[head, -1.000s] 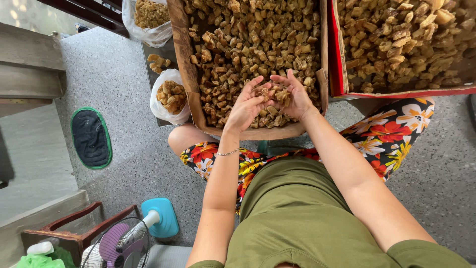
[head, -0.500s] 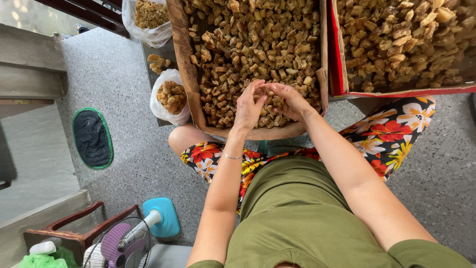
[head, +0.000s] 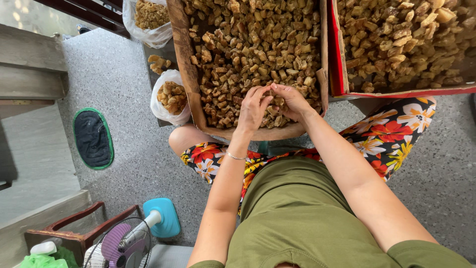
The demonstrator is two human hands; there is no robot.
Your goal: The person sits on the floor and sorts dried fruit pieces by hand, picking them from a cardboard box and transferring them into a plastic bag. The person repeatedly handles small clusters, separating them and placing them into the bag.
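A few brown chunks [head: 275,100] are pinched between both hands at the near edge of a cardboard box [head: 186,59] heaped with the same dried pieces, the left hand [head: 253,106] curled with fingers closed on them and the right hand [head: 293,100] cupped tightly against it, fingertips together. A second box with a red rim [head: 337,59], filled with larger chunks of the same kind, is set just beside it on the right. Two plastic bags [head: 168,97] holding more pieces are placed at the left, while a dark mat [head: 92,138] and a small fan [head: 124,245] are seen on the speckled floor [head: 124,74].
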